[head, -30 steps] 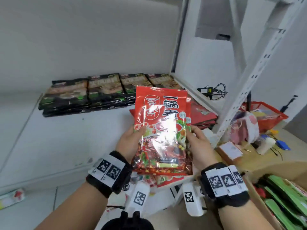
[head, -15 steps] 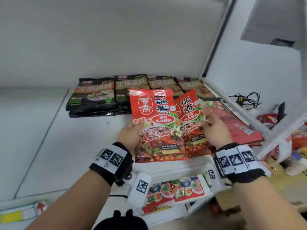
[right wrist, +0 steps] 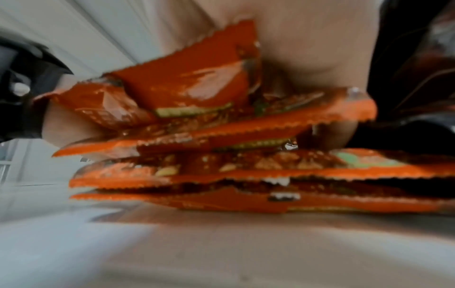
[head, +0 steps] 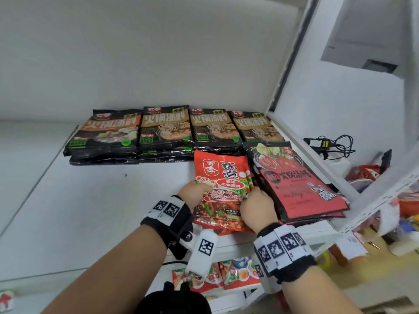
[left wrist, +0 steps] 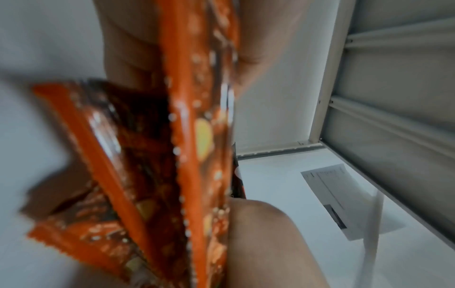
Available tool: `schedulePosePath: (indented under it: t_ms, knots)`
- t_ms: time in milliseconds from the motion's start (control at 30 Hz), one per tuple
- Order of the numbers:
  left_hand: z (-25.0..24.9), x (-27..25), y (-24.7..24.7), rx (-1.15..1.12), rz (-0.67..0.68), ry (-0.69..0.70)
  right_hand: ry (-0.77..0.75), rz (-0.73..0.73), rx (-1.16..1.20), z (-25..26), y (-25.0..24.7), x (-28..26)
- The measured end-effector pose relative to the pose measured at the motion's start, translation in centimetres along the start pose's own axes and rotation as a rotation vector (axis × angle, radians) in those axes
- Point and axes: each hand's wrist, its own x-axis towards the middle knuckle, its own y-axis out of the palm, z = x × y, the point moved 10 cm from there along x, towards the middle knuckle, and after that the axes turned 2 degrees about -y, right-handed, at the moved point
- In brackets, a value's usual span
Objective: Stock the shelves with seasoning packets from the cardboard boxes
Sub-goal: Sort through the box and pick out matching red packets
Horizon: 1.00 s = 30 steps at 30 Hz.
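A small stack of red seasoning packets [head: 221, 189] lies low over the white shelf [head: 97, 205], between the black packets behind and the red-and-black packets on the right. My left hand [head: 196, 194] grips the stack's left edge, thumb on top. My right hand [head: 258, 206] holds the right edge, fingers curled onto the top packet. The blurred wrist views show the red packets [left wrist: 194, 155] edge-on against my left palm, and several layered red packets [right wrist: 221, 155] just above the shelf surface with my right hand over them.
A row of black soup-base packets [head: 172, 132] lines the shelf's back. Red-and-black packets [head: 299, 184] are stacked at the right by the white upright [head: 288, 71]. More red packets [head: 226, 276] sit on the shelf below. A black cable [head: 331, 145] lies beyond the shelf.
Both hands have brought the red packets forward and down from chest height onto the shelf. The two fanned packets have closed into one stack beside the red-and-black pile.
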Motion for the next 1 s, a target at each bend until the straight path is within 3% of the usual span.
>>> schedulePosePath:
  t_ms: [233, 433, 500, 633, 700, 733, 800, 867, 933, 1000]
  knots:
    - [0.1, -1.1, -0.8, 0.131, -0.081, 0.005, 0.078, 0.074, 0.232, 0.3, 0.3, -0.3]
    - [1.0, -3.4, -8.7, 0.159, -0.256, 0.029, -0.061, 0.123, 0.464, 3.8, 2.5, -1.3]
    - [1.0, -3.8, -10.4, 0.220, -0.290, 0.034, -0.065, 0.129, 0.445, 4.4, 3.2, -1.1]
    - [-0.1, -3.6, -9.3, 0.309, -0.215, 0.143, 0.035, 0.209, 0.733, 4.2, 4.9, -0.9]
    - [0.4, -3.2, -7.9, 0.243, -0.128, 0.104, 0.098, 0.245, 0.910, 3.7, 5.1, -1.0]
    - [0.8, -3.0, -7.8, 0.205, -0.150, 0.074, 0.127, 0.250, 0.963, 3.4, 5.0, -0.8]
    - [1.3, -3.4, -9.0, 0.202, -0.321, 0.019, 0.163, 0.278, 0.984, 3.3, 4.8, -0.8]
    - [1.4, -3.9, -9.5, 0.237, -0.397, 0.009, 0.120, 0.315, 0.964, 4.2, 4.7, -1.3]
    - [0.8, -4.5, -9.2, 0.206, -0.371, 0.087, 0.066, 0.304, 1.002, 4.9, 4.6, -2.0]
    - [-0.7, -5.6, -9.4, 0.124, -0.363, 0.252, -0.019, 0.245, 1.133, 5.1, 3.5, -2.3]
